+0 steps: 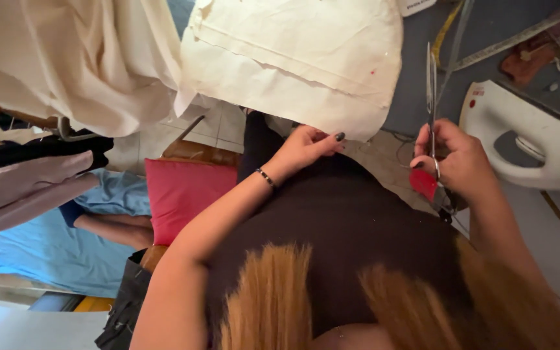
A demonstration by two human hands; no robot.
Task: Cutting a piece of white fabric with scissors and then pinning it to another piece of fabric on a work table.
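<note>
Head camera looks down past long orange-blond hair [273,298] and a black garment [345,220] on the person's body. Left hand [306,146] pinches the near edge of the cream-coloured cut piece of fabric [293,58] between thumb and fingers, a thin dark bracelet [266,178] on its wrist. Right hand [458,162] is closed around the red-handled metal scissors [431,123], which point away from the body, the long blades almost shut and lying just right of the fabric's edge. The fabric is beyond both hands, on the grey table [422,71]; the left hand touches it, the right one is near but apart. Farther right lies a white iron [539,142], and behind it a measuring tape [520,35].
</note>
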